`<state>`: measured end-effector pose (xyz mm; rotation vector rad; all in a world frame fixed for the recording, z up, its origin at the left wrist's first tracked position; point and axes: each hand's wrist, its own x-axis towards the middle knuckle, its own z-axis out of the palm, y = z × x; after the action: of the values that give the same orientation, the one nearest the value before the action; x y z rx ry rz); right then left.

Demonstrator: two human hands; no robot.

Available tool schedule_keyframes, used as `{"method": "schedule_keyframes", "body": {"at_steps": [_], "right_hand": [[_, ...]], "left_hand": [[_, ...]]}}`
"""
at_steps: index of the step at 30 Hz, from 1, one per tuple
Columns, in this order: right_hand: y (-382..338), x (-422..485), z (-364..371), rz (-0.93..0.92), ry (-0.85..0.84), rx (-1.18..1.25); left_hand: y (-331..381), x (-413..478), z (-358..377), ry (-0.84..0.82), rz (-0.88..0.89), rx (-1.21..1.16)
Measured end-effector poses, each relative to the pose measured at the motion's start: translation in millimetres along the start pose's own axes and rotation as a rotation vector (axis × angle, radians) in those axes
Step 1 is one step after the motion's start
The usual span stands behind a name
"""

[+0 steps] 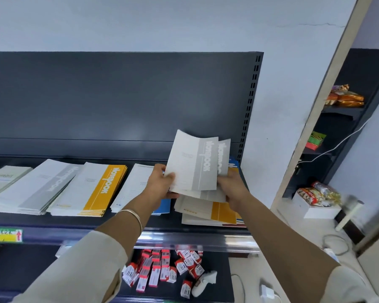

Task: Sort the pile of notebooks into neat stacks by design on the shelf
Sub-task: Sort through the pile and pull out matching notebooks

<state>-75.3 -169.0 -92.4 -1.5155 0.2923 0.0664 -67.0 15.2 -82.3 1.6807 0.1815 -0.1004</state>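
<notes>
Your left hand (162,182) holds a grey notebook (193,162) at its lower left corner, with the thumb on the front cover, so this grip is closed on it. The notebook stands nearly upright in the air, above the right end of the shelf (53,221). A second grey notebook (224,154) stands just behind it, and only its right strip is visible.

Your right hand (232,186) is at the lower right edge of these two notebooks. Its fingers are hidden behind the paper, so I cannot tell if this grip holds something or is only touching.

Under both hands lies the mixed pile (212,211), not tidy, with a yellow-striped cover on top; the lower covers show only as thin edges.

To the left, three stacks lie on the shelf: a grey stack (35,189), a yellow stack (92,191) just beside it, and a blue stack (136,184), which your left forearm covers in large part. One more pale stack (2,178) is cut off by the left border, and its print is too blurred to read.
</notes>
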Motion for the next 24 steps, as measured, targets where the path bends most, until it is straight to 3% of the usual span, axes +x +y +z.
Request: {"method": "schedule_keyframes", "body": {"at_steps": [5,13,19,24], "right_hand": [[-1.4,6.0,26.7,-0.133,0.098,-0.157],[-17.7,19.2,119.5,-0.203,0.083,-0.260],[-14.0,22.5,240.4,-0.227,0.050,-0.280],[-7.2,22.1,334.2,-0.245,0.076,-0.376]], "left_hand": [[-13.5,6.8,-30.6,0.095,-0.011,0.283],[-21.6,21.1,-160.9,0.187,0.006,0.054],[-33.6,40.1,-288.0,0.372,-0.028,0.094],[-55.1,60.0,-383.6,0.419,-0.084,0.181]]}}
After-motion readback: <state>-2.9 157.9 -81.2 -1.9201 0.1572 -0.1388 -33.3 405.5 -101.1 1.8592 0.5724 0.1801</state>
